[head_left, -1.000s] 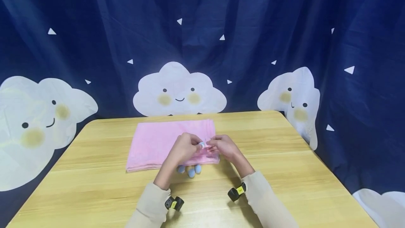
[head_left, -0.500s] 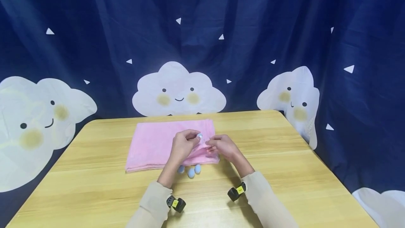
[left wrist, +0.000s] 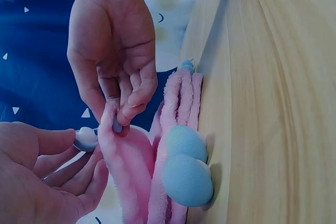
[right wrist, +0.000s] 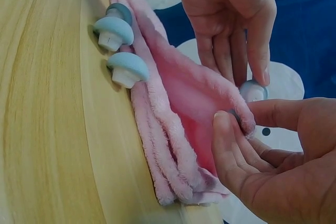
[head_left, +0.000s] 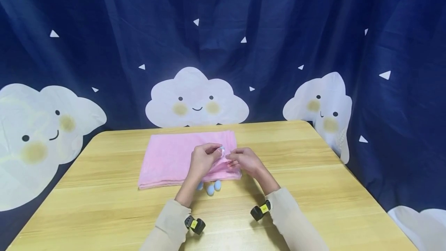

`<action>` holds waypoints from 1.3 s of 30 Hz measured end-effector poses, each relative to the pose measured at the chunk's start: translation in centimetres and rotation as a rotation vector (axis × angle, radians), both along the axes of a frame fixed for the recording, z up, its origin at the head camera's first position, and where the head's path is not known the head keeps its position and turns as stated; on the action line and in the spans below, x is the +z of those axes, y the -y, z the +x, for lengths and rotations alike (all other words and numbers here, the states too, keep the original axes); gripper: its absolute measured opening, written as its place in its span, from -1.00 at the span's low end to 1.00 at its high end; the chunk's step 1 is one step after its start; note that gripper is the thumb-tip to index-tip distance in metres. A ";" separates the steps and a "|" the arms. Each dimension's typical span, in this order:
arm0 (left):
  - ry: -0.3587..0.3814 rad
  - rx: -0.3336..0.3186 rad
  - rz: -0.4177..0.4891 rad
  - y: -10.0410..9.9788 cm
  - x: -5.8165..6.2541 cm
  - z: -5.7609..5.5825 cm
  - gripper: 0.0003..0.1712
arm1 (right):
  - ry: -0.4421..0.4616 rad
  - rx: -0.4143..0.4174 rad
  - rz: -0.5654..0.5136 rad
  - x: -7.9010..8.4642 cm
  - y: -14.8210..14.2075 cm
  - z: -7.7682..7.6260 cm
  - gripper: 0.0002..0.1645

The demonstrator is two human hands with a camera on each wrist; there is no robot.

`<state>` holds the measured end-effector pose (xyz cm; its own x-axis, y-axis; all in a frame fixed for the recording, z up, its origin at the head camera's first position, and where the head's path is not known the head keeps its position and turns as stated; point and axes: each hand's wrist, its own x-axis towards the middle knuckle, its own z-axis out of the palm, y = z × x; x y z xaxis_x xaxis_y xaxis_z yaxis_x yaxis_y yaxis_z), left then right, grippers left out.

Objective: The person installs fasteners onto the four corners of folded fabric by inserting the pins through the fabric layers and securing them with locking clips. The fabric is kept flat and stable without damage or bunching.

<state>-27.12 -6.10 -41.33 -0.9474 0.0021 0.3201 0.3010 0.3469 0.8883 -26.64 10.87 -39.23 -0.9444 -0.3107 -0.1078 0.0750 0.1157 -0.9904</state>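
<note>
A pink fleece blanket (head_left: 174, 158) lies folded on the table. My left hand (head_left: 203, 160) pinches a pale blue and white mushroom-shaped quilt clip (left wrist: 86, 140) between thumb and fingertips, close against the raised blanket edge. On that same edge, my right hand (head_left: 247, 160) pinches the fleece (right wrist: 249, 124) together with a small grey-blue piece (right wrist: 235, 116) on its inner side. Whether the clip and this piece are joined through the cloth cannot be told. The raised layer gapes above the folds beneath.
Three more mushroom clips, one a blue-capped clip (head_left: 210, 189), lie on the wooden table (head_left: 313, 189) against the blanket's front edge. Another small blue thing (left wrist: 187, 65) shows at the blanket's end in the left wrist view. A dark blue curtain (head_left: 223, 30) hangs behind.
My left hand has risen slightly away from the table's front edge with its clip, lifting the blanket edge wider. The right hand has barely moved.
</note>
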 end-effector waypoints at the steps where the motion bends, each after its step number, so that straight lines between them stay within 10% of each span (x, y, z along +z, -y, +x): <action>1: -0.008 -0.001 0.001 0.0 0.0 0.0 -0.82 | -0.004 -0.002 0.000 0.2 0.0 0.2 -0.73; 16: -0.037 -0.020 0.022 -0.2 0.3 0.2 -0.76 | 0.008 0.001 -0.019 0.4 0.0 0.2 -0.74; 29: -0.028 -0.023 -0.012 -0.4 0.2 0.3 -0.79 | -0.002 -0.040 -0.039 -2.6 -0.1 -1.9 -0.71; 39: -0.031 -0.029 -0.033 -0.5 0.3 0.3 -0.80 | 0.010 -0.005 -0.057 -2.6 0.0 -1.9 -0.35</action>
<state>-26.82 -5.63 -41.08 -0.9364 0.0405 0.3485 0.3384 0.3665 0.8667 -28.54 10.86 -41.81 -0.9447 -0.3122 -0.0999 0.0858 0.0586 -0.9946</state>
